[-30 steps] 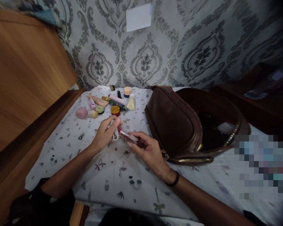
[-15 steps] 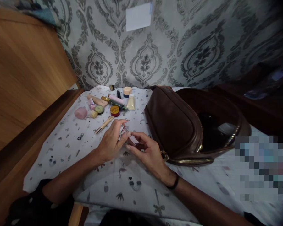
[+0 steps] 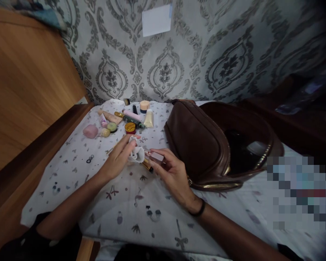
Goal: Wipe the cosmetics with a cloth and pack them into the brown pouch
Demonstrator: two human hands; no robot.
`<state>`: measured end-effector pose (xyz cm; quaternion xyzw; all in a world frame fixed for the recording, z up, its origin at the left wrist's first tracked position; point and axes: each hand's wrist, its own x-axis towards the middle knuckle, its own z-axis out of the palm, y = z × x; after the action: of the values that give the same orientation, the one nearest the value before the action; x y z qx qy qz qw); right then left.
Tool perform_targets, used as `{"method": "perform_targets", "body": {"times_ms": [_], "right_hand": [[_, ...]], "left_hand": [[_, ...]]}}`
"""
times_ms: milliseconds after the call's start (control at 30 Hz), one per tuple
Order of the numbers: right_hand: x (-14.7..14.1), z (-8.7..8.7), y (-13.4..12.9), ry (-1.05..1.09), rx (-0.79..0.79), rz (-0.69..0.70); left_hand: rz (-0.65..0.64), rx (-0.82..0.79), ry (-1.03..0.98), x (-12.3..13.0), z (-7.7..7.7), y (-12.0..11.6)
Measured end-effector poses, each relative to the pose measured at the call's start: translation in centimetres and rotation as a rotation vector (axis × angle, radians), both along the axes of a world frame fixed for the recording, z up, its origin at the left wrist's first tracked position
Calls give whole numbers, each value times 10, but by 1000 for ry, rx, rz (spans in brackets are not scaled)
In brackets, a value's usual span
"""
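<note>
My left hand (image 3: 118, 159) is closed on a crumpled white tissue (image 3: 137, 155), bunched at its fingertips. Between the thumb and fingers of my right hand (image 3: 174, 177) is a small pinkish, clear bottle (image 3: 156, 156); its end points toward the tissue, and I cannot tell whether they touch. A black and gold tube (image 3: 147, 165) shows just below, partly hidden by the tissue and my right fingers. Past my left hand lie a red jar with a gold lid (image 3: 130, 128), a cream tube (image 3: 149, 119) and a dark green tube (image 3: 133, 121).
An unzipped brown leather bag (image 3: 198, 141) stands to the right on the patterned cloth (image 3: 108, 217). A pink lump-shaped item (image 3: 90, 131), a green-lidded jar (image 3: 112, 127) and several cosmetics lie at the back left. A wooden panel (image 3: 32, 65) borders the left side; a patterned wall rises behind.
The white tissue now shows plainly in my left hand, which has shifted left away from my right. The bottle is more exposed, and the black and gold tube has come into sight.
</note>
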<state>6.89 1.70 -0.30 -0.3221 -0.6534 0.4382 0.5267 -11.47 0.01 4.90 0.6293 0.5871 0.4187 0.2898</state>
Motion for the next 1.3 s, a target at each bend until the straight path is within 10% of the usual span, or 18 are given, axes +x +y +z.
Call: {"method": "perform_targets", "body": {"times_ms": [333,600,933,1300], "right_hand": [[-6,-16,0,-9,-154,106],[-7,-13,0,-4,-210,158],[-3,-17,6,-71,-141,130],[-3,-16,3,-123,-82,94]], "left_hand": [[64,308,180,-1,-12,0],[-194,592,354,8,-22,-6],[-455,540,537,3,-19,-4],[-380,471,472,-1,-18,-3]]}}
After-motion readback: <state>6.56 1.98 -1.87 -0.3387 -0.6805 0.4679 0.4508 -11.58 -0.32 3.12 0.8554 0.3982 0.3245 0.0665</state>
